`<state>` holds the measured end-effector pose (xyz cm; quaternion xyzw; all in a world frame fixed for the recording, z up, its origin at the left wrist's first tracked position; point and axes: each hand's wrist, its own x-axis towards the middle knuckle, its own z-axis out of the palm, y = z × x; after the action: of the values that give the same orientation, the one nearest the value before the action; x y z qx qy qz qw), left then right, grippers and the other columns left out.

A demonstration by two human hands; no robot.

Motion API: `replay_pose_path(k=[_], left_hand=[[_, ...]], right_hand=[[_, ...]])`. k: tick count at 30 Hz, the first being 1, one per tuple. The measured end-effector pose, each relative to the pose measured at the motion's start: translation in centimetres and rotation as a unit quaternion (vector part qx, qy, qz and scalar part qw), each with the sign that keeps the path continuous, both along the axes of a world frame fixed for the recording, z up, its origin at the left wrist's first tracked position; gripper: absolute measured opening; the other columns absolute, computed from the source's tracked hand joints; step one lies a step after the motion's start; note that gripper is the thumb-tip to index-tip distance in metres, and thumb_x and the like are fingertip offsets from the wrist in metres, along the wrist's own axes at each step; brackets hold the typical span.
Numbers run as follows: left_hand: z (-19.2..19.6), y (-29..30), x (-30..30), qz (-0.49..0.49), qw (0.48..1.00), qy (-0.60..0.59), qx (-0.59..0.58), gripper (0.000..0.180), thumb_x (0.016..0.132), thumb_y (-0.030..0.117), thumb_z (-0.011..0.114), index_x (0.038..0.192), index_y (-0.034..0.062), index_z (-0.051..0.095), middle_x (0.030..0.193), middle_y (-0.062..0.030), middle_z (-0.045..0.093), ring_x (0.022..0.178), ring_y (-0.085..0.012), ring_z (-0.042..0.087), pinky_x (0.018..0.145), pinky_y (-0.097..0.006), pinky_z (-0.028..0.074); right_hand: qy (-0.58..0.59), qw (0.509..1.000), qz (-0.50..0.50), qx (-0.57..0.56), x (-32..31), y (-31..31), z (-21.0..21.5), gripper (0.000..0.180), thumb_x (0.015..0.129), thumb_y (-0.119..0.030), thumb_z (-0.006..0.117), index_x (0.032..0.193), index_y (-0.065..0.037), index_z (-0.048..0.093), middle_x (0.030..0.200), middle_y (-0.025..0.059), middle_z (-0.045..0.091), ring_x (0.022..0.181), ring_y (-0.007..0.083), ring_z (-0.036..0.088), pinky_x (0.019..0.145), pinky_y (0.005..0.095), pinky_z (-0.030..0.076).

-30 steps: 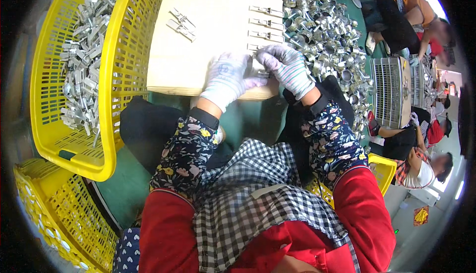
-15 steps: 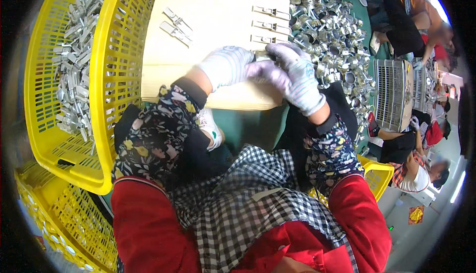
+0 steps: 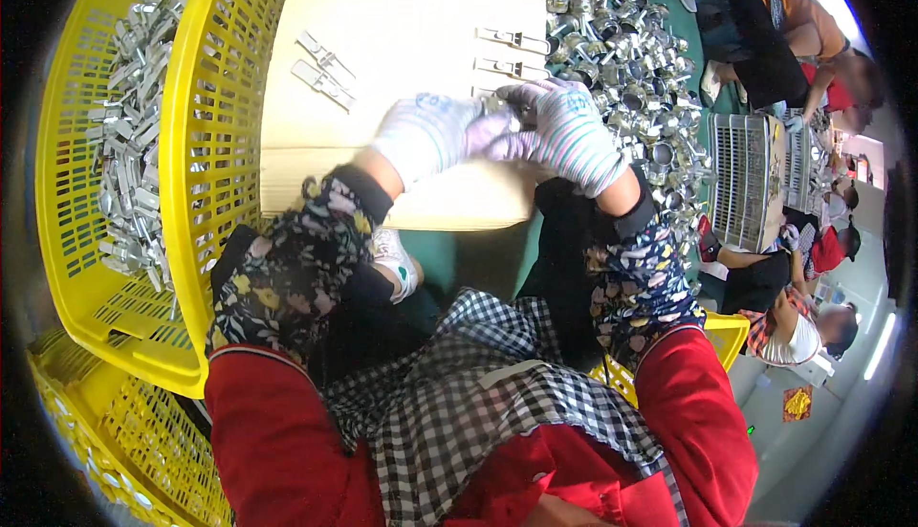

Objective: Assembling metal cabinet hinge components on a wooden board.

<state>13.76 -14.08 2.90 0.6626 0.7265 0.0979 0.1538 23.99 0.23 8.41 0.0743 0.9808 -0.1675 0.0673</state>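
Observation:
My left hand (image 3: 426,135) and my right hand (image 3: 569,135), both in striped pale gloves, meet over the near half of a cardboard-covered work surface (image 3: 392,178). Their fingers are closed together around a small metal part (image 3: 493,104), mostly hidden by the gloves. Just beyond my fingers lie flat silver metal clips (image 3: 512,68) in a row, the nearest partly covered by my hands. Two more such clips (image 3: 322,82) rest side by side, slanted, farther left on the cardboard.
To the left stands a yellow basket (image 3: 182,173) with many metal levers (image 3: 134,154). More yellow baskets (image 3: 158,431) sit below it. Right of the cardboard is a heap of round metal clamps (image 3: 631,77). Other people work beside grey crates (image 3: 741,183) at far right.
The view has shifted a little, so the cardboard and baskets appear lower and farther left. My right hand has turned slightly, its fingers drawn in closer to the left hand's.

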Motion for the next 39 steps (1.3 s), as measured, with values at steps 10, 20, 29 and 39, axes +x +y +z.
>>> replay_pose_path(k=[10,20,29,39], left_hand=[[-1.8,2.6,-2.6,0.178,0.963,-0.201,-0.032,0.050,0.085,0.045,0.026,0.093,0.0067,0.057,0.084,-0.0200,0.059,0.082,-0.0367,0.056,0.078,-0.040,0.041],[0.4,3.6,-2.5,0.184,0.974,-0.126,0.024,0.058,0.085,0.049,0.021,0.089,0.0061,0.060,0.085,-0.0188,0.060,0.081,-0.0337,0.057,0.076,-0.041,0.042],[2.2,5.5,-5.1,0.096,0.972,-0.153,-0.147,0.038,0.086,0.030,0.031,0.121,0.0171,0.038,0.101,-0.0162,0.056,0.094,-0.0320,0.054,0.082,-0.039,0.041],[2.2,5.8,-6.3,0.288,0.846,-0.419,-0.161,0.070,0.086,0.051,0.013,0.092,-0.0033,0.056,0.094,-0.0223,0.057,0.092,-0.0348,0.052,0.087,-0.039,0.035]], right_hand=[[0.003,0.993,0.033,0.113,-2.7,0.1,1.8,0.063,0.049,-0.047,0.072,0.095,-0.006,0.058,0.087,0.0126,0.059,0.090,0.0278,0.053,0.082,0.0374,0.036],[-0.148,0.985,-0.031,-0.077,-5.5,3.3,1.9,0.054,0.054,-0.049,0.070,0.085,-0.005,0.063,0.077,0.0145,0.063,0.073,0.0276,0.060,0.066,0.0323,0.046],[0.152,0.931,-0.017,0.332,-2.8,-0.4,-2.1,0.062,0.061,-0.040,0.063,0.104,0.000,0.045,0.094,0.0094,0.049,0.095,0.0241,0.046,0.093,0.0512,0.022],[0.049,0.967,0.026,0.248,-4.2,1.6,-0.8,0.047,0.063,-0.044,0.062,0.088,-0.004,0.052,0.084,0.0105,0.053,0.086,0.0257,0.051,0.089,0.0498,0.025]])
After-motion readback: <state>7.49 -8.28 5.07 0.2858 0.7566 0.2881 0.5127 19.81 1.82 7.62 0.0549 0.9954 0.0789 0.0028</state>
